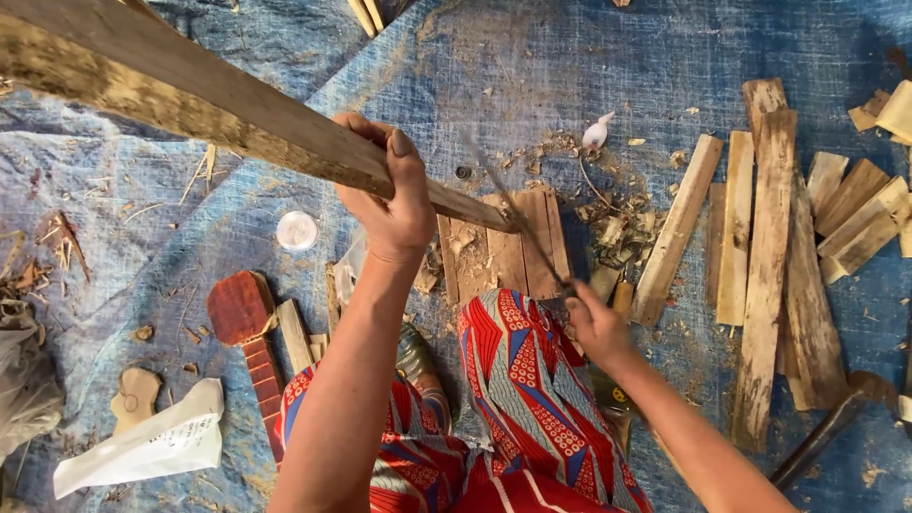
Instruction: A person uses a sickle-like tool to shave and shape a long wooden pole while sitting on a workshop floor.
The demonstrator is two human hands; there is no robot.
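My left hand [389, 195] grips a long rough wooden plank [190, 95] that slants from the upper left down to a flat wooden board [503, 252] on the ground. My right hand [589, 323] holds the handle of a long thin blade [508, 204], blurred, with its tip raised near the plank's lower end. My knees in red patterned cloth [522, 380] sit just below the board. Wood chips [617, 228] lie scattered to the right of the board.
A blue tarp [570, 57] covers the ground. Several split wooden slats [760, 247] lie at right, with a tool handle [826, 427] near them. At left lie a reddish carved wooden piece [245, 318], a round white lid [296, 230] and a white bag [142, 446].
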